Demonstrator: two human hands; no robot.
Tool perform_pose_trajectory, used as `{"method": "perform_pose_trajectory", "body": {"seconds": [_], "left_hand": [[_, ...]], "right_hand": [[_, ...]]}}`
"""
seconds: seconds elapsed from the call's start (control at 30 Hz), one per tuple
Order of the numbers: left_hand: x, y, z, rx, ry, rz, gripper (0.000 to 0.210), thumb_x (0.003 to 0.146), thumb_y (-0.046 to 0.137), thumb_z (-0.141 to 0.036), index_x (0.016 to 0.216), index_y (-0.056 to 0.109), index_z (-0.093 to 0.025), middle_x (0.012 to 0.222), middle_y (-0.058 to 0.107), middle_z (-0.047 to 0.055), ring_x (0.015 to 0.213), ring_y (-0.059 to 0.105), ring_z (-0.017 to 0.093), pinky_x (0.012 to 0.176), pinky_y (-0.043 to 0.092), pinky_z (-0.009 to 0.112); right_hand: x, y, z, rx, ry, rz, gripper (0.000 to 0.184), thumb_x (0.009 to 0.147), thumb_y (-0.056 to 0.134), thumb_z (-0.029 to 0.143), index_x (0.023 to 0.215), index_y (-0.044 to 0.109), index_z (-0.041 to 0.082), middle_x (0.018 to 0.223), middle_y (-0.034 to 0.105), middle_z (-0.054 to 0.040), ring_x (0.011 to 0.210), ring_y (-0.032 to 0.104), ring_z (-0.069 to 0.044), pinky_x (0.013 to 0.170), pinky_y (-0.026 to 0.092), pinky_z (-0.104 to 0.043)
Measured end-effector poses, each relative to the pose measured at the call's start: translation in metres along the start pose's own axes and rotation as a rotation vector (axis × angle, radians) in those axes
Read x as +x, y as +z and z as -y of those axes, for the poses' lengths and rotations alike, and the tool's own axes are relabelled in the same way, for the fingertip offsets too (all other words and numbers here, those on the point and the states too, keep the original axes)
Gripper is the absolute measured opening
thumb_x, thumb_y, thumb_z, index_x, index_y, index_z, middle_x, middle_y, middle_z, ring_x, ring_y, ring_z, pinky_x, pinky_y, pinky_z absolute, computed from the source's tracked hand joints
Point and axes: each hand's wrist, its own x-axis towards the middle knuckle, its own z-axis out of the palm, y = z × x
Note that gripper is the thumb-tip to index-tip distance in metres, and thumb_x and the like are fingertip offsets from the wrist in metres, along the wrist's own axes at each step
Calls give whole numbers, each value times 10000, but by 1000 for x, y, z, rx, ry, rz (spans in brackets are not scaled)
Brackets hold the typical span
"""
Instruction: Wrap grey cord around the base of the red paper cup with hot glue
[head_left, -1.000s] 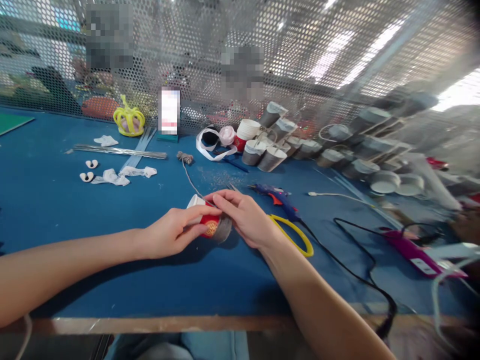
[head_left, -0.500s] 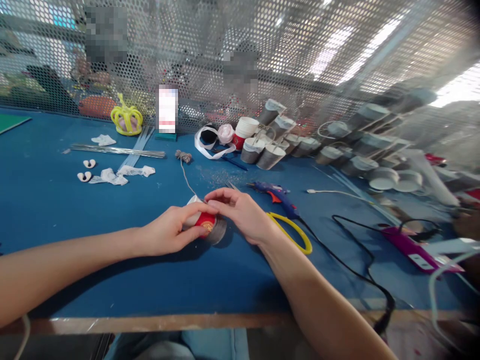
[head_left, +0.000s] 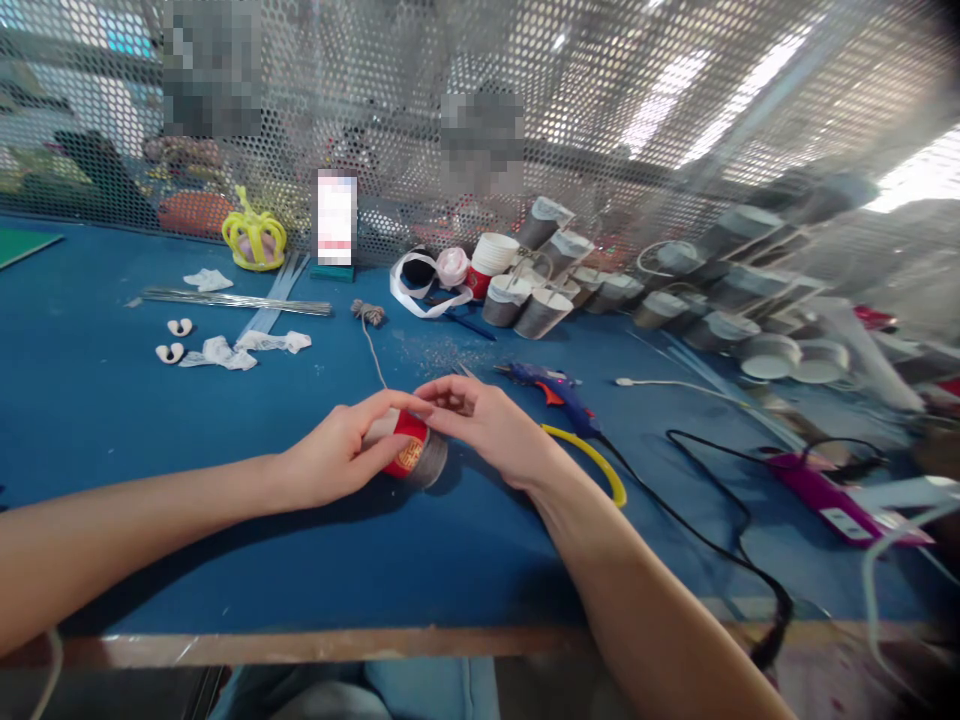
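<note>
The blue surface point(head_left: 337, 565) spreads in front of you, with a perforated metal screen point(head_left: 405, 130) standing along its far side. On the right, grey-sided cups point(head_left: 544, 315) lie piled in front of that screen, and a purple power strip point(head_left: 821, 500) lies nearer you. Your left hand point(head_left: 341, 455) is clamped on a paper cup, its fingers over the top and its thumb along the near side. Your right hand point(head_left: 487, 425) meets it at the cup's upper side, fingers bent and fingertips drawn close together; you cannot tell from here whether they pinch anything. A blue glue gun point(head_left: 566, 400) lies just beyond your right hand, and a yellow loop point(head_left: 600, 465) shows beside that wrist. To the far left sits a yellow openwork basket point(head_left: 255, 245), with a lit phone point(head_left: 335, 215) upright to its right. The paper cup point(head_left: 409, 455) is between your hands, tipped on its side, white end toward the left, red middle with gold print, and grey winding point(head_left: 432, 460) around the right end. Beyond it lies a small cord bundle point(head_left: 369, 313), from which a thin grey strand point(head_left: 375, 357) runs down behind your left fingers.
</note>
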Motion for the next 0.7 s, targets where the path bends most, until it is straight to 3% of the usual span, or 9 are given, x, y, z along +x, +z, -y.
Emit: {"method": "perform_pose_trajectory", "body": {"seconds": [0.23, 0.37, 0.53, 0.7], "left_hand": [[-1, 2, -5, 88, 112, 19, 330, 891, 428, -215, 1219, 450, -199, 1032, 653, 59, 767, 658, 150, 708, 501, 248], [-1, 1, -7, 113, 88, 9, 333, 892, 430, -216, 1223, 459, -199, 927, 682, 37, 695, 664, 142, 655, 500, 227], [1, -1, -9, 118, 42, 40, 324, 904, 403, -238, 1221, 450, -186, 893, 675, 42, 685, 657, 161, 626, 496, 245], [1, 0, -9, 80, 34, 46, 294, 938, 311, -241, 1193, 444, -179, 923, 663, 62, 794, 660, 183, 687, 504, 280]], "right_hand": [[0, 4, 0, -26, -41, -33, 195, 714, 612, 212, 908, 604, 191, 853, 640, -18, 787, 602, -141, 742, 482, -304], [1, -1, -1, -91, -18, -74, 156, 756, 579, 261, 889, 610, 185, 849, 651, -24, 765, 592, -144, 733, 457, -310], [1, -5, -1, -186, 8, -29, 216, 772, 564, 341, 647, 630, 177, 636, 620, -9, 619, 534, -153, 621, 400, -318], [0, 4, 0, -91, -30, 22, 106, 761, 563, 252, 791, 642, 188, 839, 678, -19, 793, 601, -161, 749, 446, -306]]}}
